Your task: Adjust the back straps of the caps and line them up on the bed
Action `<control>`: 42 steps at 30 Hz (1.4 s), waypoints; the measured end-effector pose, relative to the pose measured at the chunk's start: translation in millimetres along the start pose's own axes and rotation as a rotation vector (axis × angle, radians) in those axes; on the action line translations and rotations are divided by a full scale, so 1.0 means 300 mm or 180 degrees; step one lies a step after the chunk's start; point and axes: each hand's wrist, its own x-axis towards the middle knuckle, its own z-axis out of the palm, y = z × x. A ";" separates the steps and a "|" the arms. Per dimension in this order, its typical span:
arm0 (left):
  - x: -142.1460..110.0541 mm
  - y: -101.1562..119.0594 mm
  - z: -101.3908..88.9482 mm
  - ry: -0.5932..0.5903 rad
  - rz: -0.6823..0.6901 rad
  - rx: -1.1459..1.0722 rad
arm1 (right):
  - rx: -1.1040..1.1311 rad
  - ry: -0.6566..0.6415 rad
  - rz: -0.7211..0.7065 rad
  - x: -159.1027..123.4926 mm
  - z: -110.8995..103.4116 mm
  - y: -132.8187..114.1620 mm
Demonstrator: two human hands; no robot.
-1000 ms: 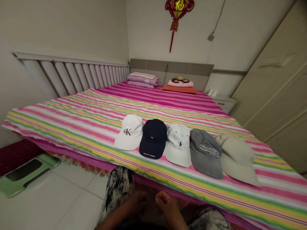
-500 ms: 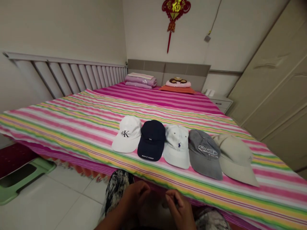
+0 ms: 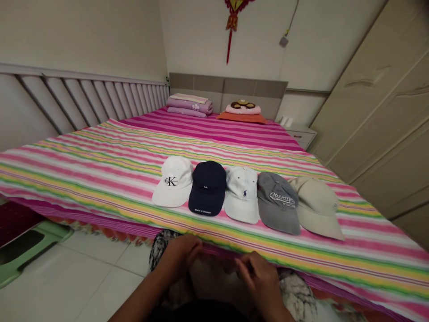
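Note:
Several baseball caps lie in a row near the bed's front edge, brims toward me. From left to right they are a white cap with black letters [image 3: 177, 179], a navy cap [image 3: 208, 187], a pale cap with a small rider logo [image 3: 241, 193], a grey cap with white script [image 3: 278, 201] and a beige cap [image 3: 317, 206]. My left hand [image 3: 185, 252] is curled by the bed edge, below the navy cap. Below the pale and grey caps, my right hand [image 3: 257, 273] is also curled. Neither hand touches a cap, and no object shows in either.
A striped sheet [image 3: 100, 154] covers the bed. Folded purple bedding [image 3: 189, 107] and an orange pillow [image 3: 243, 117] lie by the headboard [image 3: 244, 89]. A white railing [image 3: 100, 91] runs along the left. A green stool [image 3: 43, 237] stands on the tiled floor at lower left.
Both hands have risen slightly toward the bed edge and stand a little farther apart. The view has shifted slightly; the caps lie in the same row.

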 end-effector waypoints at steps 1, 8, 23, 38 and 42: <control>-0.001 -0.004 -0.015 0.0235 -0.0019 -0.0053 | -0.0061 0.0198 -0.0027 0.012 -0.025 0.001; -0.022 -0.002 0.025 0.0295 -0.0074 -0.0381 | -0.0042 0.0033 0.0093 -0.018 -0.011 0.022; -0.054 -0.038 0.184 -0.0435 -0.0666 -0.0935 | 0.0254 -0.1449 0.0673 -0.122 0.154 0.086; -0.034 -0.007 0.168 0.0114 -0.0546 -0.0792 | -0.0282 -0.0536 -0.0399 -0.048 0.108 0.040; -0.029 0.013 0.068 0.1347 -0.0401 -0.0185 | -0.0299 0.0485 -0.0370 0.022 -0.006 0.021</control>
